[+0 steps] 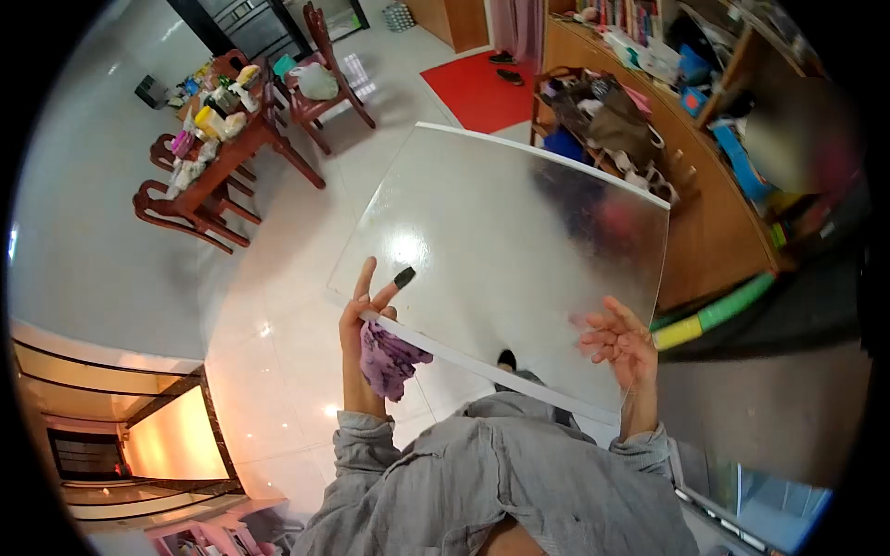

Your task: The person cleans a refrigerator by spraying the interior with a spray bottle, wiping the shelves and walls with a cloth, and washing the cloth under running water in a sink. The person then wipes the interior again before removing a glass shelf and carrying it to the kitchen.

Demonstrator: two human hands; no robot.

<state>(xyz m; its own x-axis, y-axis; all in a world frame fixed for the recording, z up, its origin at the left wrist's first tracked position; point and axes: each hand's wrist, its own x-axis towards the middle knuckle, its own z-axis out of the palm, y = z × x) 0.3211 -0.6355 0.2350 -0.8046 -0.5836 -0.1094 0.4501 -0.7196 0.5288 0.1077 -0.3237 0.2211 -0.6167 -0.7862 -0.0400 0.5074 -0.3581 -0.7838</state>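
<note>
A clear, flat panel (482, 241) with white strips along two opposite edges is held tilted in front of my body. My left hand (357, 315) grips its near left corner, with two fingers stretched out over the surface, one wearing a black fingertip cover (404, 276). From the same hand hangs a crumpled purple cloth (389, 361), below the white strip. My right hand (619, 345) is at the panel's right edge, fingers spread and slightly bent, with a faint reflection beside them. Whether its palm or wrist supports the panel, I cannot tell.
A wooden dining table (222, 171) covered with bottles and bags stands far left, with chairs (320, 83) around it. At the far side lies a red mat (482, 88). Cluttered shelving (686, 176) and a green-and-yellow tube (714, 312) are on the right.
</note>
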